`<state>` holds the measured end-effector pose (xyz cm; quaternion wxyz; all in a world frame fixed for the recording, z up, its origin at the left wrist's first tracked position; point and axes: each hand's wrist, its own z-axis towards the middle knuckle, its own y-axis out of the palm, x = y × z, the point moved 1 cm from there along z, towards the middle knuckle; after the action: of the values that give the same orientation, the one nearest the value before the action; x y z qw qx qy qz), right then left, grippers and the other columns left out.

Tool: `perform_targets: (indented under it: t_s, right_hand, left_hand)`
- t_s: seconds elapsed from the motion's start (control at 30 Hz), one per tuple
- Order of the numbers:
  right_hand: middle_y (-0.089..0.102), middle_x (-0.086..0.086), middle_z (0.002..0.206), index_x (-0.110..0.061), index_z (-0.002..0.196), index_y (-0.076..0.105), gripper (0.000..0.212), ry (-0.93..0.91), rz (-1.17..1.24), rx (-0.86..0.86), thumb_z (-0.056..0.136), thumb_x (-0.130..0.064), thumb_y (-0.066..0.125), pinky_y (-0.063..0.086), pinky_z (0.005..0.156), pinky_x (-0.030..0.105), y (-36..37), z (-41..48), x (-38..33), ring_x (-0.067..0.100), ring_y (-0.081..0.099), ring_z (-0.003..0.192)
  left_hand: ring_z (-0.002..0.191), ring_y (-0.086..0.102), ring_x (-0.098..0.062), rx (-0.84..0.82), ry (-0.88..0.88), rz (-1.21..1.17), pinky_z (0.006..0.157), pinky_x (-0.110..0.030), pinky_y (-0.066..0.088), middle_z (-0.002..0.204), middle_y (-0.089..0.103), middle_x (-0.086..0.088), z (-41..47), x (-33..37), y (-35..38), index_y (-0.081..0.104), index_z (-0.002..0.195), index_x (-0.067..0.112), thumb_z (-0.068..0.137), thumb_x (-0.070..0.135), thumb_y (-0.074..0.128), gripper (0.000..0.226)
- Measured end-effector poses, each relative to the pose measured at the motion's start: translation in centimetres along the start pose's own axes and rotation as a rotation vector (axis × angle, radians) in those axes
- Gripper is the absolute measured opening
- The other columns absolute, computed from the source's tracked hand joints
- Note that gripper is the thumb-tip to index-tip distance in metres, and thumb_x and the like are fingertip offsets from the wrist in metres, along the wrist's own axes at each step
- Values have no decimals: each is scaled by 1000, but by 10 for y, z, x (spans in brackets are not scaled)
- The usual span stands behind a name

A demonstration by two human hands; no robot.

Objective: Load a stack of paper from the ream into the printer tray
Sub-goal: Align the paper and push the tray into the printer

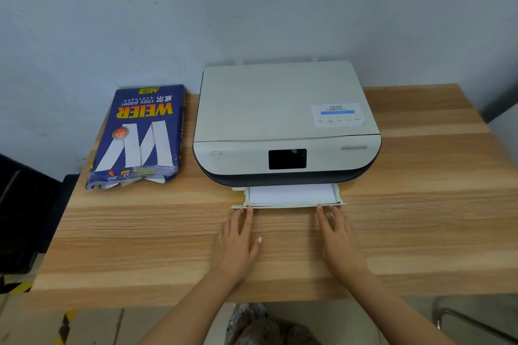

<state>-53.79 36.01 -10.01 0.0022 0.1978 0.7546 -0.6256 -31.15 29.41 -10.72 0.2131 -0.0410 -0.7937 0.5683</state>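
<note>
On the wooden table [420,204], the printer tray [339,195] juts partway out of the white printer [280,109], with a stack of white paper [291,193] lying flat inside it. Both hands are flat and empty, fingers extended close together: the left hand [238,244] and right hand [340,241] touch their fingertips to the tray's front edge. The opened blue ream [140,134] lies left of the printer.
</note>
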Motion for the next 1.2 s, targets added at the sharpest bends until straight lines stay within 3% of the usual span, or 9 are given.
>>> perform_targets:
  t_s: [0.37,0.53,0.67,0.87,1.07,1.2]
  right_hand:
    - [6,13,157,-15,150,-7,86,-30,-1,-1,80,16,33,9,119,39,-7,11,-3,30,-2,145]
    - [10,12,158,-13,150,0,81,-75,-16,27,82,16,33,7,119,41,-7,21,0,29,-3,146]
    - [8,8,159,-15,150,8,77,-83,-12,19,83,13,33,7,119,40,-9,30,0,25,-3,147]
    - [0,5,160,-15,150,4,74,-88,2,-17,86,11,28,-1,117,35,-10,32,-1,19,-8,147]
    - [-4,5,160,-12,150,0,74,-43,19,-23,86,13,26,2,120,36,-17,41,-5,19,-7,147]
    - [3,6,160,-12,150,8,77,49,250,-55,82,10,37,13,119,34,-15,38,-10,21,8,147]
  left_hand:
    - [148,4,-26,-7,25,-41,118,-34,3,160,0,-4,6,-4,-7,-12,149,27,96,49,32,71]
    - [148,-3,-21,26,61,-20,116,-31,-6,161,-1,-5,15,-4,-13,-10,150,21,97,47,31,72]
    - [147,-12,-18,20,69,-5,120,-34,-5,161,-3,-7,26,-3,-15,-6,150,14,97,47,31,73]
    - [145,-17,-15,22,64,1,117,-32,-8,161,-5,-7,28,-2,-15,-5,150,11,97,47,31,73]
    - [140,-22,-10,28,51,-4,118,-33,-8,160,-9,-4,33,-1,-14,-7,150,12,97,47,28,72]
    - [148,-8,-15,-6,-34,-165,119,-35,1,158,-12,3,28,9,-12,-7,150,14,97,47,31,73]
